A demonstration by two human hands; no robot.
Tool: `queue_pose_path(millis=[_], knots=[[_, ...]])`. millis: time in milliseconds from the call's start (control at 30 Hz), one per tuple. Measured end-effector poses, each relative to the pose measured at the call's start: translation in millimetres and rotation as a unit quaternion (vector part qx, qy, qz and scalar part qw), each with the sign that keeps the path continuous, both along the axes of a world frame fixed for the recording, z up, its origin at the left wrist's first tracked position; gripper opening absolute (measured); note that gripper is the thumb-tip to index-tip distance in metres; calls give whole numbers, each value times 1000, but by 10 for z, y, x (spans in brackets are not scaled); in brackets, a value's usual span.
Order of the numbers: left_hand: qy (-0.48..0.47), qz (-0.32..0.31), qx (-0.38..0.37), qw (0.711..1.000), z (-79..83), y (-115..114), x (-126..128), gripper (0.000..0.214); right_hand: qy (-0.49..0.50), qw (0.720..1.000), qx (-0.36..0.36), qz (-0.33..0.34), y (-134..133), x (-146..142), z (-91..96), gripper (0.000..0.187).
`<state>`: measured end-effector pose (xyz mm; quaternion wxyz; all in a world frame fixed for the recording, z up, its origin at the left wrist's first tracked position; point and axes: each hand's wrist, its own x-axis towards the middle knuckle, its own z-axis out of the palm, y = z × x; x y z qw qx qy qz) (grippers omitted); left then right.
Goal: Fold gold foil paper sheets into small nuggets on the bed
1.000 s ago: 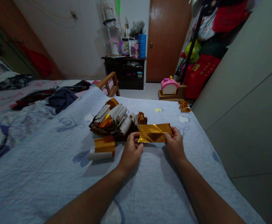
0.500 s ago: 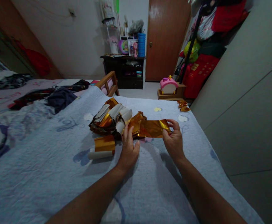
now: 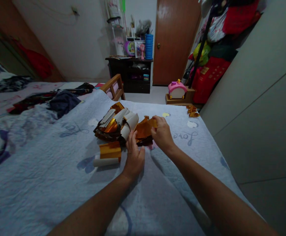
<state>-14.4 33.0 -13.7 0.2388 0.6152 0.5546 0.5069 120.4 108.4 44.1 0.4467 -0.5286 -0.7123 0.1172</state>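
Gold sheet [image 3: 144,129]: shiny orange-gold foil paper, creased and partly folded, lying on the bed [image 3: 59,170] at the right edge of the pile [image 3: 117,126], touching it. Only its left part shows; the rest is under the right hand.

Right hand [image 3: 162,134]: palm down on the sheet, fingers curled over its far edge, pinching that edge. Closed on the sheet.

Left hand [image 3: 134,154]: flat on the bed just near of the pile, fingers extended, tips touching the near-left corner of the sheet. Not gripping, open.

Pile: loose curled strips, gold on one face, white on the other, some rolled into short tubes, heaped with no container. Darker brown-gold scraps at its base.

Roll [image 3: 108,155]: gold band around a white core, lying on its side just left of the left hand, near of the pile, apart from it.

Scraps [image 3: 192,111]: a few small gold pieces at the far right edge of the bed, well apart from the hands.

Bed cover is light blue with a darker script print and pale spots. Clothes [image 3: 59,100] bunched at the far left.

Containers: a dark shelf unit [image 3: 130,75] by the door holds small items, too small to identify. Pink toy [image 3: 176,90] sits on a wooden box on the floor.
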Motion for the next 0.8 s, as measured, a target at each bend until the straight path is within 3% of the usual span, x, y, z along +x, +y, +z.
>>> queue_pose_path(millis=[267,400,533,667,800], knots=[[20,4,20,1000,41,-20,5,66,-85,983,-154,59,253,-124,-99,42],[77,11,79,994,100,-49,-9,52,-76,982,-166,56,309,-166,-149,35],[134,57,138,980,166,-78,-34,40,-63,982,-171,55,303,-212,-209,32],[126,120,179,968,243,-27,-87,55,-50,982,-173,55,259,-200,-257,43],[115,146,138,973,297,67,-164,62,-26,992,-117,46,175,-116,-282,59]])
